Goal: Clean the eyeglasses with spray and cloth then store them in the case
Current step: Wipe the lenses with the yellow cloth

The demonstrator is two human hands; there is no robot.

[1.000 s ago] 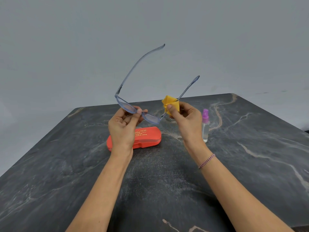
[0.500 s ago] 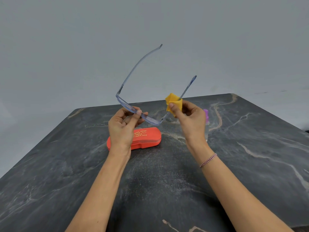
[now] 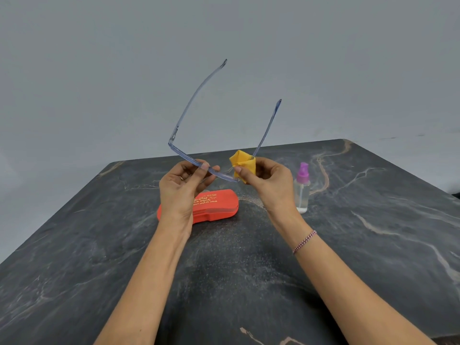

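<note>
Head view: left grip (image 3: 181, 190) pinching eyeglasses (image 3: 184, 155) at front frame, holding them raised above surface (image 3: 373, 220), temples pointing up and away. Right grip (image 3: 268, 185) pinching yellow cloth (image 3: 242, 161) round frame's right end. Frame's long axis running left to right between grips. Closed case (image 3: 219, 205) lying below, nearer left grip.

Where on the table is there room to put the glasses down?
Bare table lies left of the orange case and right of the spray bottle. It is crowded between them, under the right hand pinching the cloth.
</note>
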